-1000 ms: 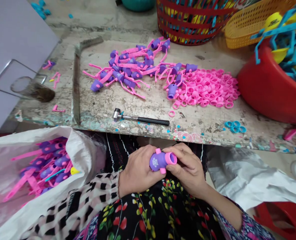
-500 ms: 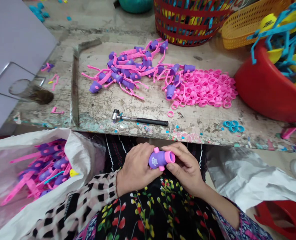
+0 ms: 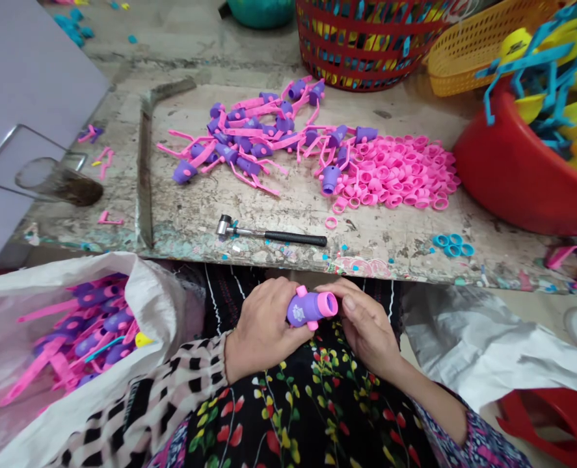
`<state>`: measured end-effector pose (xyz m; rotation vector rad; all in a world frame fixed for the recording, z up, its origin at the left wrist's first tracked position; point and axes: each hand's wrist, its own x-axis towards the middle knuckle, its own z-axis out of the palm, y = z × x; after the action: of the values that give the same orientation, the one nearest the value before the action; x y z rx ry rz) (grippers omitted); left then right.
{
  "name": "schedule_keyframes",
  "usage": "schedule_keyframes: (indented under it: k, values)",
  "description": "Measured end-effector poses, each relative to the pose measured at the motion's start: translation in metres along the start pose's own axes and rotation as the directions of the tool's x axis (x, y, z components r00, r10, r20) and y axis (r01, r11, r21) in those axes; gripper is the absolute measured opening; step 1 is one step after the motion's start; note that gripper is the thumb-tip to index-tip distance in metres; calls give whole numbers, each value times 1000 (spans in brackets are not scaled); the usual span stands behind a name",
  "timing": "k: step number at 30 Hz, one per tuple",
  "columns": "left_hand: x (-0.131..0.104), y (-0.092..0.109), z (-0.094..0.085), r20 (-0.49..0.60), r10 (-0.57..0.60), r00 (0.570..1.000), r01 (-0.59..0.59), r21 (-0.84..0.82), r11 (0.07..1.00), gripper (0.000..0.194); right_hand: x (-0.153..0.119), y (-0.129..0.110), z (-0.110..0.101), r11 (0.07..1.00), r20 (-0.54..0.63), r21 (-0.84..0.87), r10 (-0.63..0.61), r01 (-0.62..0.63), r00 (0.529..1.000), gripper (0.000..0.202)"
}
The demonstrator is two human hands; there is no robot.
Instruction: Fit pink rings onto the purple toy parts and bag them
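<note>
My left hand (image 3: pixel 263 325) is wrapped round a purple plastic toy part (image 3: pixel 302 309) with a pale printed mark and pink side knobs. A pink ring (image 3: pixel 327 304) sits round its right end, the hollow mouth facing right. Beside that ring is my right hand (image 3: pixel 369 322), its thumb off the ring and its fingers loosely bent. Whether a fingertip touches the ring's far side is hard to see. Both hands are above my lap, in front of the bench. On the bench are a heap of pink rings (image 3: pixel 400 170) and a pile of purple parts with pink arms (image 3: pixel 242 140).
A small hammer (image 3: pixel 271 234) lies near the edge of the bench (image 3: pixel 195 201). Blue rings (image 3: pixel 453 245) lie to the right, by a red basin (image 3: pixel 503 169). At left are an open white sack (image 3: pixel 164 296) of purple-pink pieces, a metal bar (image 3: pixel 144 169) and a glass (image 3: pixel 76 185).
My right thumb has come off the pink ring and the right fingers have eased slightly away. My left hand still holds the purple part. The view has shifted slightly.
</note>
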<state>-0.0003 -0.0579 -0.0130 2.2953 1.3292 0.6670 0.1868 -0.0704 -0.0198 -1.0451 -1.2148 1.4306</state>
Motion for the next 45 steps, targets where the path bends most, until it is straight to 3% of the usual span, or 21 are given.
schedule_keyframes:
  k: [11, 17, 25, 28, 30, 33, 37, 39, 42, 45]
  values:
    - [3, 0, -1, 36, -35, 999, 35, -5, 999, 27, 0, -1, 0, 998, -25, -67, 14, -16, 1000, 30]
    - [4, 0, -4, 126, -41, 991, 32, 73, 997, 34, 1, -8, 3, 990, 22, -142, 18, -15, 1000, 25]
    - [5, 2, -7, 221, -92, 971, 53, 175, 983, 33, 2, -5, 11, 946, -18, -322, 14, -19, 1000, 26]
    - [4, 2, -6, 195, -58, 979, 26, 164, 986, 33, 1, -3, 11, 923, -22, -384, 25, -31, 999, 27]
    - [3, 2, -5, 147, -37, 988, 10, 176, 984, 43, 0, -2, 11, 918, -42, -396, -3, -14, 999, 26]
    - [0, 2, -3, 68, -22, 997, 8, 200, 980, 60, -1, -1, 10, 926, -114, -377, -32, -13, 993, 27]
    - [-4, 3, -2, -7, -53, 999, 54, 116, 992, 67, -4, 4, 7, 944, -228, -326, -24, -53, 973, 28]
    - [-5, 5, -3, -78, -101, 992, 104, 33, 994, 61, -4, 6, 6, 950, -267, -307, -32, -54, 963, 28]
    - [-5, 6, -6, -188, -186, 964, 168, -107, 980, 32, -5, 8, 5, 949, -293, -311, -55, -41, 955, 29]
    - [-5, 7, -7, -91, -225, 970, 193, -274, 942, 19, -6, 5, 6, 932, -251, -363, -98, 0, 963, 27]
